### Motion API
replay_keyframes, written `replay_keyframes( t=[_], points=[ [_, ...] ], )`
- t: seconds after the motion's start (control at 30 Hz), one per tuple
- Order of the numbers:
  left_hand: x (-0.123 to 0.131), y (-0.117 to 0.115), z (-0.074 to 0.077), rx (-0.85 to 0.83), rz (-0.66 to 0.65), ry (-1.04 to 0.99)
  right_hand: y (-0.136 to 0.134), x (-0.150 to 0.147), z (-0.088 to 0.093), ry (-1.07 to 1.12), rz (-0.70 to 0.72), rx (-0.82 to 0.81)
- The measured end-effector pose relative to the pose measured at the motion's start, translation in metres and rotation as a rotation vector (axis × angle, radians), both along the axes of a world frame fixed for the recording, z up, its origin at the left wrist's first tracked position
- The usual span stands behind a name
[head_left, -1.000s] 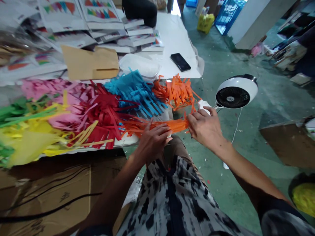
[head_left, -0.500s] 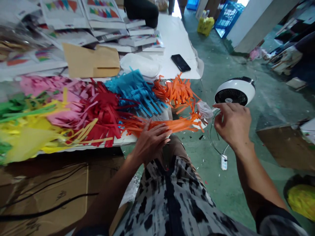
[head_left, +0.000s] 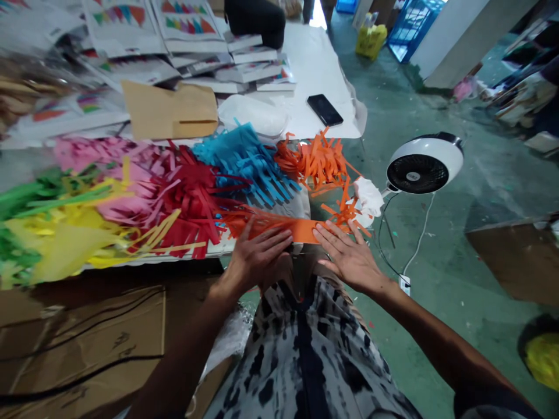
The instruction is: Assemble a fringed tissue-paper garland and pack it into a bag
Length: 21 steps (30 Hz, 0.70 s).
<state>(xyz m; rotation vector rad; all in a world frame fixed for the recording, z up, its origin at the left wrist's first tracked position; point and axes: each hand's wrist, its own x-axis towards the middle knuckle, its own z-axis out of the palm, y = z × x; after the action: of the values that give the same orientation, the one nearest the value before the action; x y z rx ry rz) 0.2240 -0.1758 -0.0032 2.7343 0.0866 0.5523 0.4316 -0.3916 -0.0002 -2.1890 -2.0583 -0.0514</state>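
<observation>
An orange fringed paper strip (head_left: pixel 304 230) lies along the table's front edge. My left hand (head_left: pixel 261 251) rests flat on its fringed part, fingers spread and pointing away from me. On the strip's right end lie the outstretched fingers of my right hand (head_left: pixel 347 254). Smooth orange paper shows between the two hands. Behind it are a blue fringed bundle (head_left: pixel 247 163) and a loose orange bundle (head_left: pixel 321 160). Red fringe (head_left: pixel 192 192) lies left of my left hand, with pink (head_left: pixel 126 189) and yellow (head_left: pixel 70 233) paper beyond.
A brown envelope (head_left: pixel 170 110), stacked printed packets (head_left: pixel 196 29) and a black phone (head_left: pixel 325 110) lie farther back on the table (head_left: pixel 317 64). White crumpled material (head_left: pixel 367 198) is beyond my right hand, near a fan (head_left: pixel 423 163). A power strip (head_left: pixel 404 284) is on the floor.
My right hand has come down and left from near the fan onto the orange strip, its fingers now spread. My left hand stays on the strip. The view has shifted slightly.
</observation>
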Motion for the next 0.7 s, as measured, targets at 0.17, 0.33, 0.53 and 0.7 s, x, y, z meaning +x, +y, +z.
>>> replay_keyframes(
  t=[0.17,0.33,0.53,0.7],
  points=[
    [-0.03,0.022,0.024,0.121,0.361,-0.044,0.0,0.001,-0.007,-0.021,-0.006,0.064],
    [-0.012,0.005,0.032,0.128,0.323,-0.157,-0.001,0.004,-0.009,-0.008,-0.006,0.169],
    [0.034,-0.031,-0.004,0.034,-0.067,-0.076,-0.009,0.014,-0.011,0.086,0.021,0.264],
    [0.03,-0.024,-0.006,-0.049,-0.026,-0.148,-0.01,0.023,-0.011,0.202,0.017,0.353]
  ],
)
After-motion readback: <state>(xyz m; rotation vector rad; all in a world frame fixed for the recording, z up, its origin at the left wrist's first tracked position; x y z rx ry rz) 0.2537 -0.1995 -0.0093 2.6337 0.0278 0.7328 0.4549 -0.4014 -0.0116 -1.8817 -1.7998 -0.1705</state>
